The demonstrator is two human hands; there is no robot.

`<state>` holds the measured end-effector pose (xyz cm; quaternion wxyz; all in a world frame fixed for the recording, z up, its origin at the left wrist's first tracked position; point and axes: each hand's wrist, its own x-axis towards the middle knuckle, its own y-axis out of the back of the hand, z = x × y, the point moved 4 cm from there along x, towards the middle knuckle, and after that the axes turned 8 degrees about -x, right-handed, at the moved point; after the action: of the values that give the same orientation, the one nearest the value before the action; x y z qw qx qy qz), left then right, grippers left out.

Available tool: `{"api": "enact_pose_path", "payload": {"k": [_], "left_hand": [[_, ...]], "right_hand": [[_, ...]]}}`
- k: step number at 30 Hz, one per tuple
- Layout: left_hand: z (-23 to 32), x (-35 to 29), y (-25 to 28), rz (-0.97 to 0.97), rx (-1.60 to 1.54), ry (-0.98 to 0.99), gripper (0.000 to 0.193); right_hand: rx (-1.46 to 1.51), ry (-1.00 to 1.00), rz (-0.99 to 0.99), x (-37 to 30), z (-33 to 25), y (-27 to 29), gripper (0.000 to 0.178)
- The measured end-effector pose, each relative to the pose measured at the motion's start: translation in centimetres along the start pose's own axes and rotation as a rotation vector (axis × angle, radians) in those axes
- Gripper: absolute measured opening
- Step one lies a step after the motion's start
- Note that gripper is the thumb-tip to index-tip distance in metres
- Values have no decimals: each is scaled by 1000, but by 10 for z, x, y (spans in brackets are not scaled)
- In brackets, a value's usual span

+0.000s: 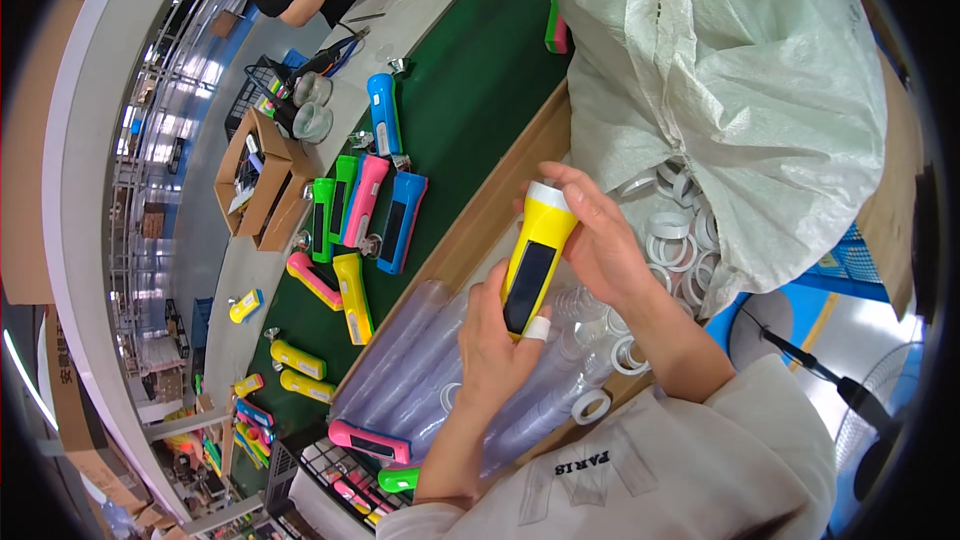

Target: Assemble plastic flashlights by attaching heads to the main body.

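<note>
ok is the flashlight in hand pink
No, the flashlight in the left hand, with the right hand at its white head, has a yellow body.

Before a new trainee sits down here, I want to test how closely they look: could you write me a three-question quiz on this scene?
1. What colour is the body of the held flashlight: A) pink, B) yellow or C) blue?
2. True or false: in the picture, the white sack is to the right of the green work surface.
3. Which hand is at the flashlight's wide end, by its white rim?

Key:
1. B, yellow.
2. True.
3. The right hand; the left hand is lower down, on the handle.
</note>
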<state>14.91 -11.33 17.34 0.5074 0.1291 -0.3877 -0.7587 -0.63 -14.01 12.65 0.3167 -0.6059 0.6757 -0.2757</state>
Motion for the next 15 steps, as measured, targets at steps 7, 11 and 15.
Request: {"api": "enact_pose_path", "payload": {"k": [7, 11, 15], "left_hand": [[-80, 137, 1, 58, -19, -71, 53], [-152, 215, 22, 328, 473, -43, 52], [-201, 235, 31, 242, 796, 275, 76]], "right_hand": [[-546, 194, 113, 5, 12, 8, 38], [-1127, 485, 10, -3, 15, -17, 20], [-1239, 533, -158, -12, 31, -27, 18]]}}
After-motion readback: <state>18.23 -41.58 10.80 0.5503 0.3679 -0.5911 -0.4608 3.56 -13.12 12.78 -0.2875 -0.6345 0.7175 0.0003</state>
